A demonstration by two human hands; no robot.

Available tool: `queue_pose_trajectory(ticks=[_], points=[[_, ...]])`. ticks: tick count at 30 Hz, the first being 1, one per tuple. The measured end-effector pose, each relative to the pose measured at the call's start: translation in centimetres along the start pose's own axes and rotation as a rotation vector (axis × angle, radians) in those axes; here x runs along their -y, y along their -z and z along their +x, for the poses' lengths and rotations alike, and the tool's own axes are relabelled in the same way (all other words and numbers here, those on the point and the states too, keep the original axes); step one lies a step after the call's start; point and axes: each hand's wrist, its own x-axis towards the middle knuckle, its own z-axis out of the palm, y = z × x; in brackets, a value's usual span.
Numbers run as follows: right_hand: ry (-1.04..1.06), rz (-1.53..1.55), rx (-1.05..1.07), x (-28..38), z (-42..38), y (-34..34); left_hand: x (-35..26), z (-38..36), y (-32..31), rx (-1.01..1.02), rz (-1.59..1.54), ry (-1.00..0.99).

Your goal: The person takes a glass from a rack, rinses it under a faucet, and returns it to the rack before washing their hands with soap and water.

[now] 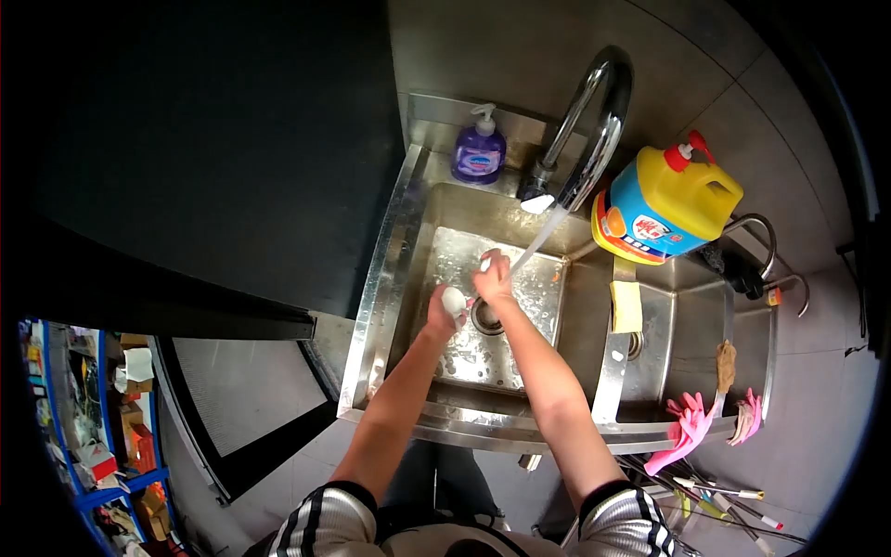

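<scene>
Over the left basin of the steel sink (367, 367), my left hand (438, 314) is closed around a white, rounded, egg-shaped object (454, 302). My right hand (493, 281) is just to its right, fingers curled on a small white piece (484, 265) whose kind I cannot make out. Water (538, 241) pours from the chrome faucet (594, 167) and meets my right hand near the wrist. Below the hands shows the round drain (485, 317) in the wet basin floor.
A purple pump bottle (479, 153) stands at the sink's back, and a large yellow jug (670, 206) is right of the faucet. A yellow cloth (626, 306) lies on the divider. Pink gloves (689, 429) hang over the front edge. A dark panel (213, 158) rises on the left.
</scene>
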Motion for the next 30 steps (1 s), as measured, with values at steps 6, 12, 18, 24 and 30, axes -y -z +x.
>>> queue_pose_trajectory(ticks=[6,12,18,24,30], points=[[-0.585,1.669,0.489,-4.0,0.1,-0.5,0.2,-1.0,-2.7,0.046,-0.097,-0.157],[-0.826,1.698,0.292,-2.1,-2.4,-0.3,0.3,-1.8,-3.4,-0.006,-0.181,-0.176],[-0.605,1.864,0.689,-2.7,0.6,0.7,-0.1,-1.8,-2.8,0.182,-0.193,-0.115],[-0.398,1.139,0.261,1.1,-1.4,2.7,0.2,0.3,-3.0,0.333,-0.151,-0.037],[-0.411,1.091,0.068,-2.2,-2.4,3.6,1.9,4.4,-5.3,0.113,0.464,-0.317]])
